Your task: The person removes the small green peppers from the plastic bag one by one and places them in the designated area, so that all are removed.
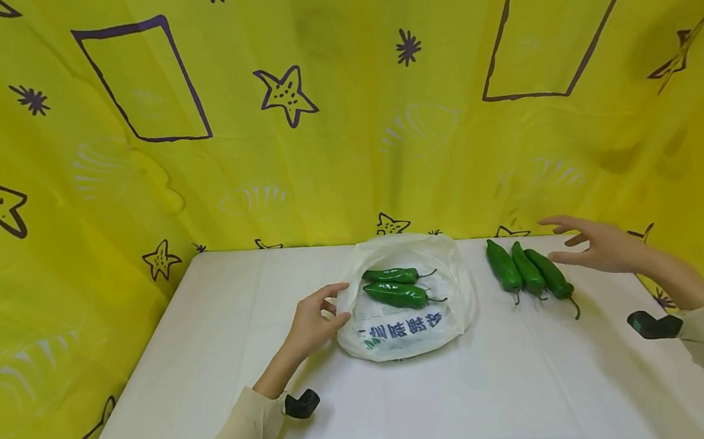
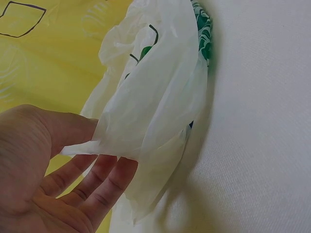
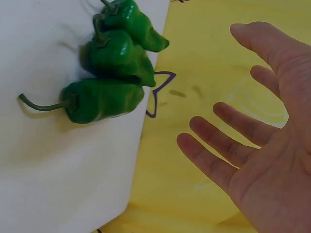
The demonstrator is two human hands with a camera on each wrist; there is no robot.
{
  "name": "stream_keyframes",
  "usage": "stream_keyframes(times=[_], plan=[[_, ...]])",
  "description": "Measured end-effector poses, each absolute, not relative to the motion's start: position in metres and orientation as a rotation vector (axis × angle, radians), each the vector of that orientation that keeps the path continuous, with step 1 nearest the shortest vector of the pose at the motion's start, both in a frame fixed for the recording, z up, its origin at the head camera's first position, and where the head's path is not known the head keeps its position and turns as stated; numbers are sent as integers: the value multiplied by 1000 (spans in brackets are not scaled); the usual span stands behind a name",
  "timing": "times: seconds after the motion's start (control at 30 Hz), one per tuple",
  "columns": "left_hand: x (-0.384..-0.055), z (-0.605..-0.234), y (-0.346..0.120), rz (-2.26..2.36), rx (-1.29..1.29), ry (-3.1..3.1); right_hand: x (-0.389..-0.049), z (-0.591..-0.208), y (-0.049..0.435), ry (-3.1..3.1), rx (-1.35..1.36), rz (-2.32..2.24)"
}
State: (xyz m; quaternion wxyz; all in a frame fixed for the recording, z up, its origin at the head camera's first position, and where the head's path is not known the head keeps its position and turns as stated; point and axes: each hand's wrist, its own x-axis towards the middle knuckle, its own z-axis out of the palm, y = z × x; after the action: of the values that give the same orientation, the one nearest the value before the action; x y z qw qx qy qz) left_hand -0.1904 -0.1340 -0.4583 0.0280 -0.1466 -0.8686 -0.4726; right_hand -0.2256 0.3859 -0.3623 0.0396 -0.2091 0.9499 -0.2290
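Note:
A whitish plastic bag lies on the table with its mouth spread wide. Two green peppers, an upper one and a lower one, rest inside it, stems pointing right. My left hand pinches the bag's left rim between thumb and fingers, as the left wrist view shows at the plastic edge. To the right of the bag, three green peppers lie side by side. Beside them my right hand hovers with fingers spread, holding nothing; the right wrist view shows a gap between its fingers and the peppers.
The table has a white cover. Behind it and along the sides hangs a yellow curtain with drawn stars and frames. Each sleeve carries a small black device, one on the left wrist and one on the right wrist.

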Motion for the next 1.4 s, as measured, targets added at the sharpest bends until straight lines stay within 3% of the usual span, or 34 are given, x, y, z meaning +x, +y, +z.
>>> stream_keyframes(times=[0.83,1.4], plan=[[-190,-456,-133,-1450,-445,-2675,-227,-315,334,2883,-845,-755],[-189,-457,-133,-1458,-443,-2660,-229,-314,295,2842,-959,-831]])
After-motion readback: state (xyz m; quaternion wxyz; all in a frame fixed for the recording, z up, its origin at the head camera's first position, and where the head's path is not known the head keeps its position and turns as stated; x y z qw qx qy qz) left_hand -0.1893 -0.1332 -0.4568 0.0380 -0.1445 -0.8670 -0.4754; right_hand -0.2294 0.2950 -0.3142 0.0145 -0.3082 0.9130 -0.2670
